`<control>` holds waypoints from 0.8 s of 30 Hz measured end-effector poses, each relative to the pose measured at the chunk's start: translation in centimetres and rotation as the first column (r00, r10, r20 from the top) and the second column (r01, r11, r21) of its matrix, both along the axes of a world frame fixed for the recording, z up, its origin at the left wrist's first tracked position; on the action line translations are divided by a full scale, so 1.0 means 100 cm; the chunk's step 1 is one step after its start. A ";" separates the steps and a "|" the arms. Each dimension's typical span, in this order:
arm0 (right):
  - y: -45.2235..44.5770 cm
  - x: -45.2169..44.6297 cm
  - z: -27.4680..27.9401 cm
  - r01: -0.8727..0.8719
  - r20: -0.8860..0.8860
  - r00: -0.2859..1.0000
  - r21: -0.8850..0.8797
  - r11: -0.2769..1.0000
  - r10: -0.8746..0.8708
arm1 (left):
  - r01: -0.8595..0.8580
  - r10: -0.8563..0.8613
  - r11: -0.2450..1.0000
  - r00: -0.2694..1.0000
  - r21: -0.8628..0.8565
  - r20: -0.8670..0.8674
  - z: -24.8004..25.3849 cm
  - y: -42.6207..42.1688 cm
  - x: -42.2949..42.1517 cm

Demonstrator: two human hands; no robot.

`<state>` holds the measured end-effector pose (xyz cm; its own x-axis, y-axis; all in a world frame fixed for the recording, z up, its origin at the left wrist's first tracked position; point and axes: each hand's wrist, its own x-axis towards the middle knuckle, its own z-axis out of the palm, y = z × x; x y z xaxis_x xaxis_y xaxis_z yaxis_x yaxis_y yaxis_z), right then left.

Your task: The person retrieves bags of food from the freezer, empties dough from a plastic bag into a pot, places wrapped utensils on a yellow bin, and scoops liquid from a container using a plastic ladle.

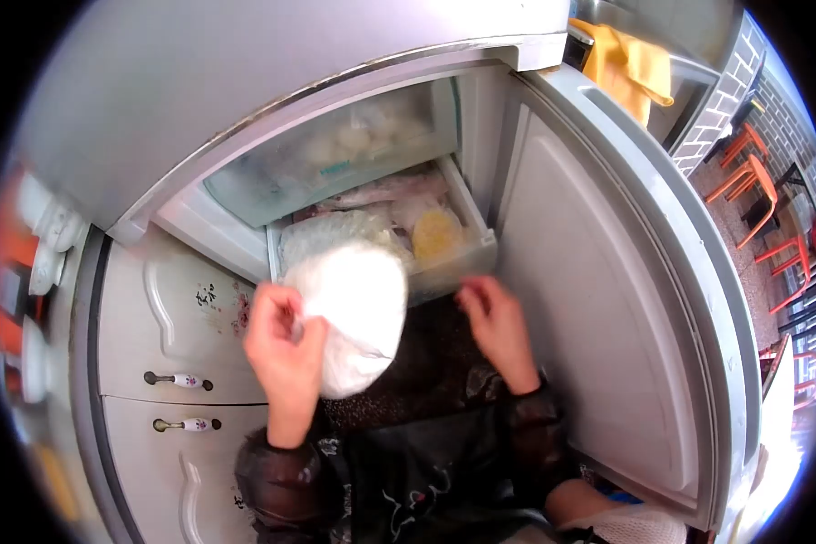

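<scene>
My left hand [284, 344] is closed on the edge of a white plastic bag [355, 304], lifted in front of the freezer drawer; its contents are hidden and the white is overexposed. My right hand [497, 331] is near the front right corner of the drawer, fingers loosely bent with nothing visible in them. The lower freezer drawer [476, 243] is pulled partway out. Inside it lie a clear bag [331, 234] of pale food and a bag with something yellow [437, 234]. Part of the drawer is hidden behind the white bag.
Above is a closed translucent drawer [272, 186] with round pale items inside. The freezer door [598, 299] stands wide open on the right. White cabinet doors [181, 317] are on the left. A yellow cloth [630, 68] hangs at upper right; orange stools [752, 190] stand beyond.
</scene>
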<state>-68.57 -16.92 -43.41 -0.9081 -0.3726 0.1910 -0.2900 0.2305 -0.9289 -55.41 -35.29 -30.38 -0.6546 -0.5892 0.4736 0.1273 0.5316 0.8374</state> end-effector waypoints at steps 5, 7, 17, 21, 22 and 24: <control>-0.073 -0.087 0.067 0.004 -0.258 0.929 0.722 0.692 0.264 | -0.063 0.049 0.982 0.996 0.177 0.078 -0.062 0.018 0.033; -0.114 -0.136 0.015 -0.073 -0.191 0.888 0.839 0.539 0.418 | -0.030 0.006 0.982 0.992 0.187 0.130 -0.082 0.022 0.037; -0.127 -0.156 -0.002 -0.086 -0.140 0.814 0.931 0.355 0.564 | -0.007 -0.026 0.978 0.987 0.206 0.156 -0.088 0.018 0.030; -0.112 -0.152 0.004 -0.268 -0.049 0.836 0.832 0.485 0.547 | -0.030 -0.008 0.978 0.983 0.207 0.181 -0.085 0.016 0.031; -0.108 -0.152 0.009 -0.342 -0.016 0.822 0.785 0.516 0.569 | -0.029 -0.009 0.978 0.984 0.206 0.179 -0.084 0.017 0.031; -0.107 -0.150 0.017 -0.412 0.009 0.805 0.728 0.548 0.593 | -0.032 0.012 0.983 0.994 0.182 0.108 -0.082 0.018 0.030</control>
<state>-83.57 -27.58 -41.71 -0.4959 -0.8556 -0.1483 -0.7250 0.5019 -0.4717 -52.40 -33.48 -38.55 -0.6810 -0.6745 0.2850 0.0229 0.3693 0.9290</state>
